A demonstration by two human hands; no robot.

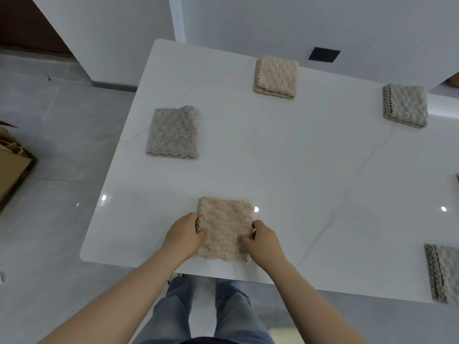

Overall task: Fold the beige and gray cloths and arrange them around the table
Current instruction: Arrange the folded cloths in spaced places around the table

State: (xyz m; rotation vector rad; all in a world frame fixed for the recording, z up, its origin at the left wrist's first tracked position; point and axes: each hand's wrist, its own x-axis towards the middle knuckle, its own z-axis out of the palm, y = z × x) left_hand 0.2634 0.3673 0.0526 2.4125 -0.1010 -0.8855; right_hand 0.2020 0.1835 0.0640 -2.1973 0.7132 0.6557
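Near beige cloth, folded, 6 o'clock on desk: side edges pinched by left grip and right grip. Far beige cloth, 12 o'clock. Left gray cloth, 10 o'clock; far-right gray cloth, 2 o'clock; near-right gray cloth, 4 o'clock.

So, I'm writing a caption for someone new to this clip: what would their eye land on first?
First, the left-hand grip and right-hand grip pinching the side edges of the near beige cloth at the near edge of the white table. Next, folded cloths spaced round it: the left gray cloth, the far beige cloth, the far-right gray cloth and, cut off by the frame, the near-right gray cloth.
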